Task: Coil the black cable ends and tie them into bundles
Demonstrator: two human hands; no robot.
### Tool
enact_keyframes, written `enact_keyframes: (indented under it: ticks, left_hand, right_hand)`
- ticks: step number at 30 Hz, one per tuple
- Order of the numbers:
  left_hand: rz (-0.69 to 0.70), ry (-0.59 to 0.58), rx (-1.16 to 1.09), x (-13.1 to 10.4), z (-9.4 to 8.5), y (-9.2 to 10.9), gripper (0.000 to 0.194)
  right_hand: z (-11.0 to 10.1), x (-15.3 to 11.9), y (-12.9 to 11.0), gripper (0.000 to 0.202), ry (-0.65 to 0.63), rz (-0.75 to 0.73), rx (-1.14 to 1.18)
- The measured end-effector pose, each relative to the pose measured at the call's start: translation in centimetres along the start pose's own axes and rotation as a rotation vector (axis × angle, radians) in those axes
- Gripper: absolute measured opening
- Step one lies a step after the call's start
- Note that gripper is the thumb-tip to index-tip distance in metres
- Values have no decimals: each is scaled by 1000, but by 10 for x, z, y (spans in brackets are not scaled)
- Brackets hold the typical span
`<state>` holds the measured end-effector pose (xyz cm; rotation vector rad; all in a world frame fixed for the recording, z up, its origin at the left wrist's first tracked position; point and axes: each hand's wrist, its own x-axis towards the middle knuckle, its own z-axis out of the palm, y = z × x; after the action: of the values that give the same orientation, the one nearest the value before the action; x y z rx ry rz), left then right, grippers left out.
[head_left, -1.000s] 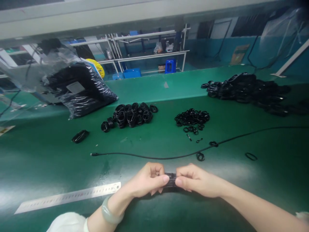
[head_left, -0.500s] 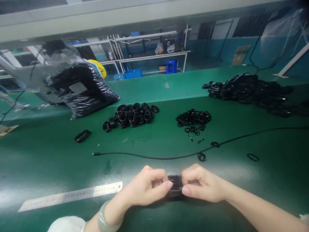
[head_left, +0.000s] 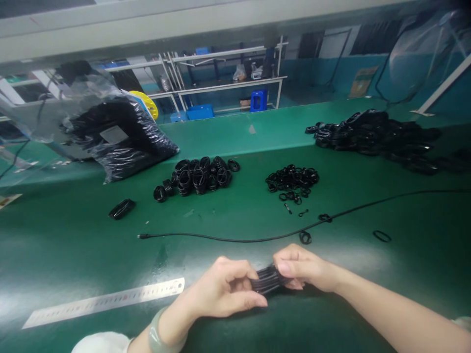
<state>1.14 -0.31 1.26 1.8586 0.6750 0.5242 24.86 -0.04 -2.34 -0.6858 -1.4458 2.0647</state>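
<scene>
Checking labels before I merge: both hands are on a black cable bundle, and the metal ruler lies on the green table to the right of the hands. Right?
One error: the head view shows the metal ruler to the left of the hands. The left hand and right hand are on the black cable bundle, and the table is green.

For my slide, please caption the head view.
Left hand and right hand hold bundled black cable over a green table.
</scene>
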Motion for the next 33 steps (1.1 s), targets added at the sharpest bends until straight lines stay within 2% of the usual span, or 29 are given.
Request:
enact_keyframes:
  ticks: [3,7,13,16,20,24,33]
  left_hand:
    - [-13,12,-23,1,-1,-1,20]
    - [-102,36,-64,1,0,-4,24]
    - [-200,33,-296,2,6,-5,32]
    - [-235,106,-302,4,5,-5,30]
    - [-141,208,-286,6,3,-7,27]
    - [-139,279,-348,9,4,-9,27]
    - [-222,371,-390,12,6,-10,26]
  right_hand:
    - [-1,-1,0,53,-1,-7,-6]
    - [-4,-2,-1,49,-2,-25,30]
    - [-3,-3,-5,42,-65,32,200]
    - [-2,-2,-5,39,-103,80,374]
    - [-3,-1,-4,36,-100,123,534]
    - [-5,-1,-2,32,-54,118,535]
    - [-4,0,-1,32,-66,109,543]
